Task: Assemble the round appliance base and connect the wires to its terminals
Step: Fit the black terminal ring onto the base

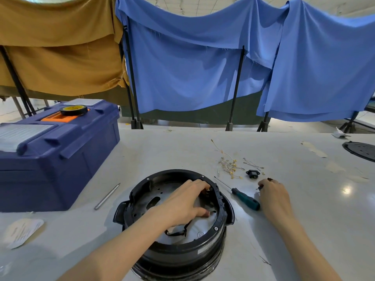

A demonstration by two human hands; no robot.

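Note:
The round black appliance base (142, 191) stands open side up on the white table, in front of me. My left hand (182, 201) reaches inside it, and its fingertips pinch a small part at the far right inner rim. My right hand (273, 192) rests on the table to the right of the base and pinches a small dark piece at its fingertips. A bundle of pale wires (228, 165) with brass terminals lies beyond the base, and a small black socket (252, 173) sits beside it. A short black cable (176, 232) lies inside the base.
A green-handled screwdriver (245, 199) lies between the base and my right hand. A metal rod (107, 196) lies to the left. A blue toolbox (54, 157) with a tape roll (74, 110) fills the left. A black round lid (361, 150) sits far right. Paper label (22, 232) near left.

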